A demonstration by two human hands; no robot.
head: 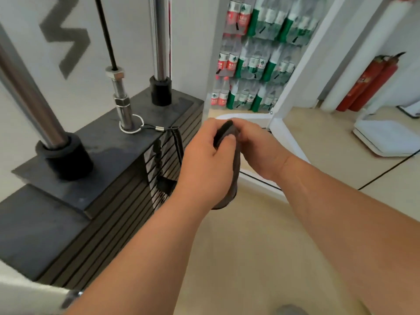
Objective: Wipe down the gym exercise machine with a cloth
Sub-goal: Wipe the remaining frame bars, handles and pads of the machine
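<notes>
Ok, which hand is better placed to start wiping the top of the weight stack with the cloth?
Probably the left hand: it grips the cloth and sits next to the weight stack. The right hand also holds the cloth but lies on the far side.

Gym, weight stack [127, 160], guide rods [160, 37], water packs [261, 55]

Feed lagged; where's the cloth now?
Head view, centre: the cloth is held between the left hand and right hand, in the air just right of the weight stack.
</notes>
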